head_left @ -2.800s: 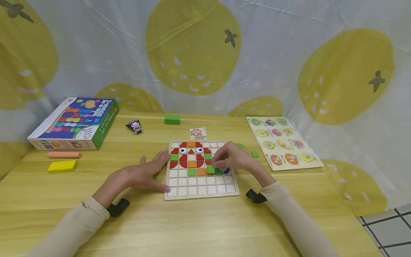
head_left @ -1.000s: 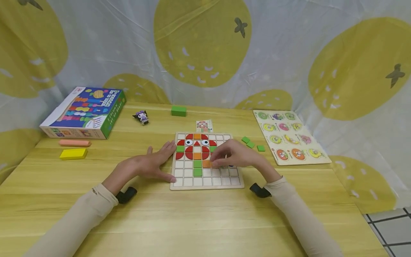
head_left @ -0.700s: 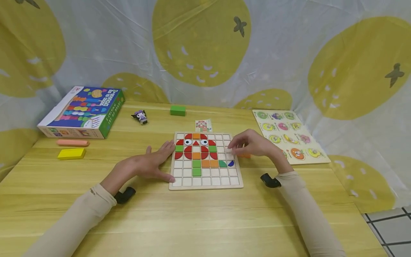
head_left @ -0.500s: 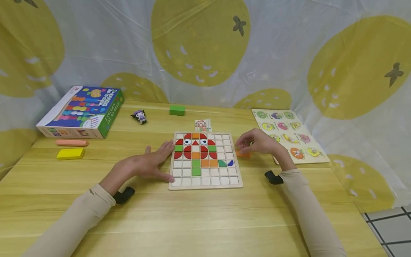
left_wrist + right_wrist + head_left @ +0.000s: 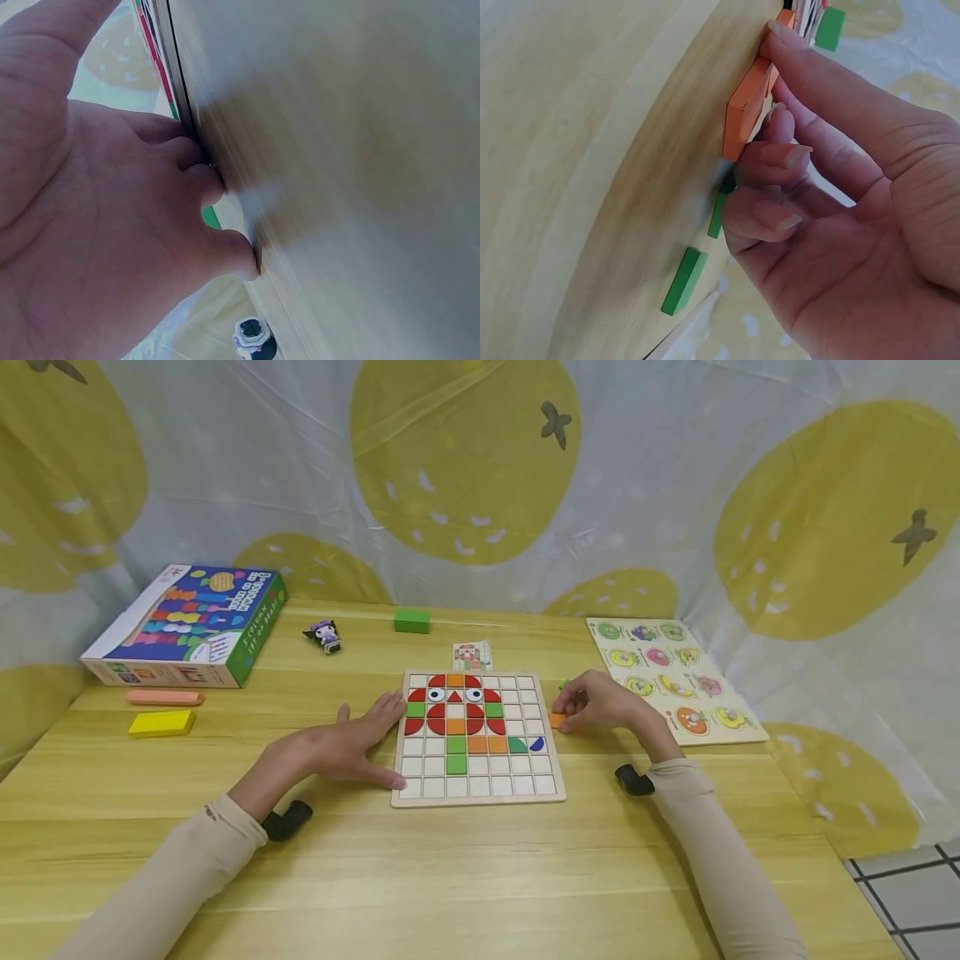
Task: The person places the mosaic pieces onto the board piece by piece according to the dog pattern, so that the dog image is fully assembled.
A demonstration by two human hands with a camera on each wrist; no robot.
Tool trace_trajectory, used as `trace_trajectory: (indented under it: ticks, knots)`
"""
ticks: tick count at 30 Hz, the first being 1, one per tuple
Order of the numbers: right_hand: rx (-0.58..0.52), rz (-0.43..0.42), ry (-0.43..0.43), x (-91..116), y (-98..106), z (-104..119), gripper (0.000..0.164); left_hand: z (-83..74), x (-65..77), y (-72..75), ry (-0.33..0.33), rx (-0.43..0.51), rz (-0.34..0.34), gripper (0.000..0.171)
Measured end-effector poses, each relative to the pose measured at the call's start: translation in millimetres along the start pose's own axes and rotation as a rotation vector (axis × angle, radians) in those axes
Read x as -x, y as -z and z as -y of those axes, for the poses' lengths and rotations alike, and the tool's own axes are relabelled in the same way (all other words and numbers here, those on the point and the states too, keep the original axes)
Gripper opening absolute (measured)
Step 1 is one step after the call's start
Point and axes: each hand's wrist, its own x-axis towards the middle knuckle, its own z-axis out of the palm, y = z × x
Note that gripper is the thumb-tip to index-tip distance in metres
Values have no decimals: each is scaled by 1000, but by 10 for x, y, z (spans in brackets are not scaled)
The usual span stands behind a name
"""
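A square wooden grid board [image 5: 480, 787] lies mid-table, with red, green, orange and blue tiles forming a face and a row below it. My left hand [image 5: 341, 752] spreads along the board's left edge, thumb at its lower left corner. Just off the board's right edge, my right hand [image 5: 600, 703] pinches at an orange tile [image 5: 557, 720], thumb and forefinger curled at it. In the right wrist view another orange tile [image 5: 744, 112] sits beside the bent fingers, and two green tiles [image 5: 684, 281] lie farther along the table. The hand covers most of the loose tiles in the head view.
A picture card [image 5: 472, 656] lies behind the board. To the right is a fruit puzzle board [image 5: 716, 722]. Farther left are a colourful box [image 5: 180, 627], a small figurine [image 5: 325, 637], a green block [image 5: 412, 621], a yellow block [image 5: 161, 723] and a salmon-coloured stick [image 5: 165, 697].
A green tile, earlier held over the board, now lies below the other green one; a second orange tile is in the row. My right hand has moved right, off the board. My left stays.
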Motion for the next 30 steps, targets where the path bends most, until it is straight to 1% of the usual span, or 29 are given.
trace_trajectory:
  ticks: [8, 13, 17, 21, 26, 30]
  knots:
    - [19, 14, -41, 11, -5, 29, 16, 18, -18, -6, -3, -2, 2, 122]
    - [11, 15, -13, 16, 1, 24, 18, 20, -20, -11, 0, 3, 2, 122]
    - [1, 13, 16, 18, 17, -12, 11, 17, -18, -12, 3, 8, 1, 122]
    - [-27, -2, 43, 45, 48, -59, 6, 19, -17, -13, 3, 8, -1, 122]
    - [-87, -28, 19, 58, 65, -156, 10, 23, -15, -12, 2, 6, -1, 122]
    - [-173, -43, -8, 49, 53, -168, 12, 29, -13, -14, 4, 4, -3, 122]
